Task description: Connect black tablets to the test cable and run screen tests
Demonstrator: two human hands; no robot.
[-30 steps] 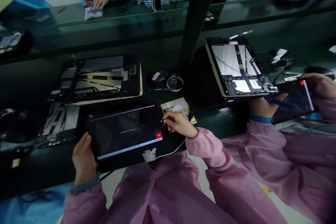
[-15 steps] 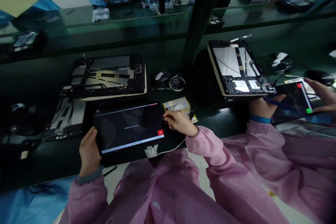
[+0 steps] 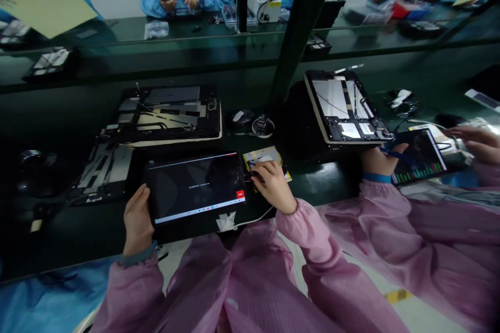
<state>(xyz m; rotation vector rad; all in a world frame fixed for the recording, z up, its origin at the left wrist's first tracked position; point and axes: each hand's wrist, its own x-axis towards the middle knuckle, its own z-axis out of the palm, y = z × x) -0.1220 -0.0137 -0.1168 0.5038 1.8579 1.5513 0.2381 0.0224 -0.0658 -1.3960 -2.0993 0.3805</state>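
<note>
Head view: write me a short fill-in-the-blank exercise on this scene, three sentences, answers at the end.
The left hand holds the tablet by its ____ edge.
The square near the tablet's lower right corner is ____.
The right hand extends from a ____ sleeve.
Missing words: left; red; pink.

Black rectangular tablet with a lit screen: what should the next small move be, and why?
Probably the right hand should steady the small dark piece at the right edge of the black rectangular tablet. The hand bends close to that piece, though its grip is unclear, while the left hand is at the tablet's left edge.
</note>
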